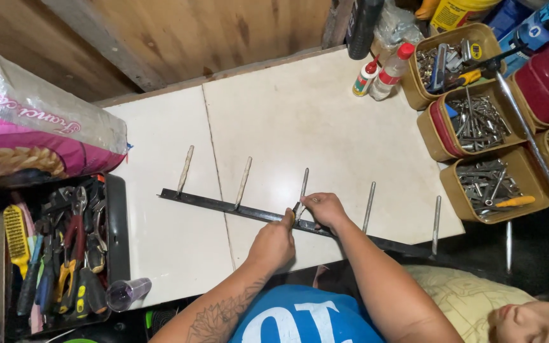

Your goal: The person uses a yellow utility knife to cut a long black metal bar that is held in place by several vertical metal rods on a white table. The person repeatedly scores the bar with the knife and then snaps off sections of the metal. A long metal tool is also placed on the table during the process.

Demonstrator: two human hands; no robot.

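— Grip status?
— The left hand (273, 241) is closed on the black metal bar (236, 208); the right hand (325, 209) is pinched on the middle rod (303, 184) at its base.
— Position and axis?
— The bar is laid flat on the white bench (325, 127); its long axis is run sideways past both hands. The rods are pointed away from the person.
— Advice?
— The bar should be kept pressed flat, the rod held square.

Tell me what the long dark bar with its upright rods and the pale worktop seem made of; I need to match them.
The long dark flat bar looks like steel with a black, slightly glossy finish. Its thin grey rods look like bare metal, dull silver; two on the left appear paler, perhaps coated or rusted. The white worktop seems to be glazed ceramic tile: glossy glare, with a straight joint line.
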